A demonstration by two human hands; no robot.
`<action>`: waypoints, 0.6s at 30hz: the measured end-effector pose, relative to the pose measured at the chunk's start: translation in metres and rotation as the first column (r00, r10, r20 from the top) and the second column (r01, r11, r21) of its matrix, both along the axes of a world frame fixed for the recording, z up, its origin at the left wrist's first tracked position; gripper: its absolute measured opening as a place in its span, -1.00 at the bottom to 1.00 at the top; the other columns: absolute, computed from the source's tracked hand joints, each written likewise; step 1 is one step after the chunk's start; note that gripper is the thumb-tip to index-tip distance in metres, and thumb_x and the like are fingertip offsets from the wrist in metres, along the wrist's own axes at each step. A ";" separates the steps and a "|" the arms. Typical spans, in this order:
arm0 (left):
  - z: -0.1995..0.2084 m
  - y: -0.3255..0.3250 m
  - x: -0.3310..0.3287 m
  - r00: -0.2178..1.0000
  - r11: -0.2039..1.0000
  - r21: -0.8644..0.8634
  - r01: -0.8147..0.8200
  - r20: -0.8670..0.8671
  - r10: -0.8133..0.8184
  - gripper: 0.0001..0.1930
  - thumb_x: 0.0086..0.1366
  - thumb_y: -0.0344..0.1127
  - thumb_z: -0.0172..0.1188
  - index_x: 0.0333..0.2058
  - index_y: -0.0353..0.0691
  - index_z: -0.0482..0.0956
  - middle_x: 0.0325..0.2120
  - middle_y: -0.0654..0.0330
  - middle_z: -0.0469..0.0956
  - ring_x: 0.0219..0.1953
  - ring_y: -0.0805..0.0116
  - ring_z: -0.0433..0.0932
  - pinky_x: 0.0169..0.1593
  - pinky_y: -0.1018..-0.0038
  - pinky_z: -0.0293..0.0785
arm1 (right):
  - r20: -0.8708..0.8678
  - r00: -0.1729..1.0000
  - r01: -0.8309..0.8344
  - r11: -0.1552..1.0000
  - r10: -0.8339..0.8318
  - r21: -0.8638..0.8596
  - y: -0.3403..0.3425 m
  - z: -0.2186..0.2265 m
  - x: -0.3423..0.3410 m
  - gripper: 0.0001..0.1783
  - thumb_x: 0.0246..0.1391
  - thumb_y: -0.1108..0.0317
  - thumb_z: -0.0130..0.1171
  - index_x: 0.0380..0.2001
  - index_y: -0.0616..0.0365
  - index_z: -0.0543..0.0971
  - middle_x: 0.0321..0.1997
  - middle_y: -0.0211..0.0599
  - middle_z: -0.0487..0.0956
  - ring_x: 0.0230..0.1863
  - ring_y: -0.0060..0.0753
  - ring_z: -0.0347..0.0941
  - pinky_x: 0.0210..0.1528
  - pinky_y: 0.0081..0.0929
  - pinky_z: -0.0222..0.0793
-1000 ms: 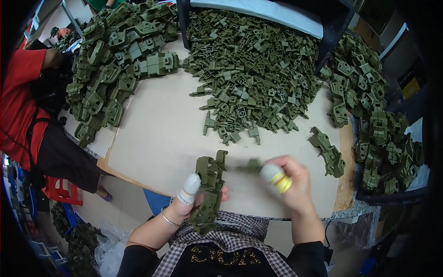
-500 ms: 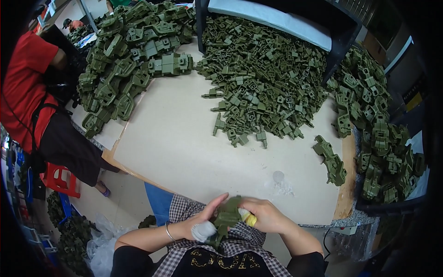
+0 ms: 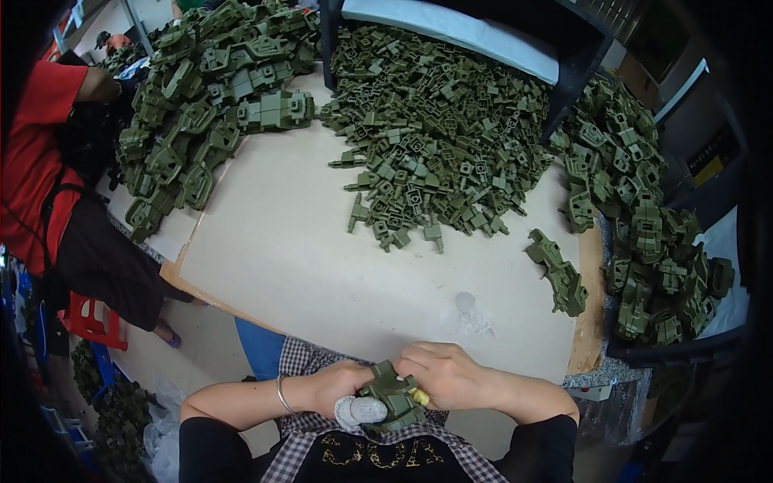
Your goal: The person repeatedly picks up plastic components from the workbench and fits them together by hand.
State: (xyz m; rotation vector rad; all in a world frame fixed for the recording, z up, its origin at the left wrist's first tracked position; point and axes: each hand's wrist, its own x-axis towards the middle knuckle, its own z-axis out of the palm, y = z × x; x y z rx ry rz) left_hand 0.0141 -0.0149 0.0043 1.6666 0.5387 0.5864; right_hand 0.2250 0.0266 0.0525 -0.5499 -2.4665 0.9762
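Close to my body, below the table's near edge, is a green plastic toy vehicle body [image 3: 393,396]. My left hand [image 3: 332,388] is closed around its left side, a pale cover over the thumb. Pressed against its upper right is my right hand [image 3: 444,375], fingers curled together and a yellow finger cover showing at the tip. Whether a small piece sits in those right fingers is hidden. A similar green vehicle body [image 3: 558,272] lies alone on the right of the tabletop [image 3: 274,241].
Small green plastic parts [image 3: 443,137] spill from a dark bin [image 3: 592,48] at the back. Larger green bodies are heaped at the back left [image 3: 217,88] and far right [image 3: 644,217]. A person in red [image 3: 48,153] stands at left near a red stool [image 3: 93,322].
The vehicle body has turned in my hands. My right fingers have curled in closer against its top, and my left fingers have folded around it. The whole view has shifted slightly.
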 end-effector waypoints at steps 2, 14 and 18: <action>-0.002 0.004 0.000 0.999 0.999 0.048 -0.018 -0.037 0.019 -0.67 -0.02 -0.29 0.25 -0.27 -0.30 0.46 -0.55 0.06 0.51 -0.51 0.14 0.52 -0.41 0.42 0.42 | 0.013 1.000 0.007 1.000 -0.007 -0.001 0.003 -0.003 0.000 -0.79 -0.29 0.52 0.11 -0.47 0.24 0.36 -0.47 -0.24 0.35 -0.42 -0.16 0.37 -0.42 -0.34 0.34; 0.006 0.029 -0.004 1.000 0.990 -0.139 0.005 0.031 -0.001 -0.71 -0.02 -0.31 0.29 -0.29 -0.29 0.53 -0.37 0.16 0.57 -0.36 0.32 0.56 -0.25 0.50 0.44 | -0.070 0.994 0.080 0.996 -0.082 -0.034 0.012 -0.002 -0.002 -0.74 -0.26 0.52 0.12 -0.38 0.27 0.41 -0.44 -0.18 0.40 -0.41 -0.10 0.41 -0.39 -0.35 0.36; -0.027 0.043 -0.006 0.978 0.647 -0.759 -0.067 0.077 0.192 -0.48 0.09 -0.13 0.23 -0.04 -0.29 0.36 -0.29 0.05 0.53 -0.25 0.28 0.54 -0.10 0.38 0.44 | -0.042 0.960 0.249 0.917 -0.276 -0.311 0.026 -0.001 0.007 -0.74 -0.15 0.47 0.14 -0.28 0.20 0.45 -0.44 -0.21 0.48 -0.46 -0.23 0.46 -0.40 -0.42 0.38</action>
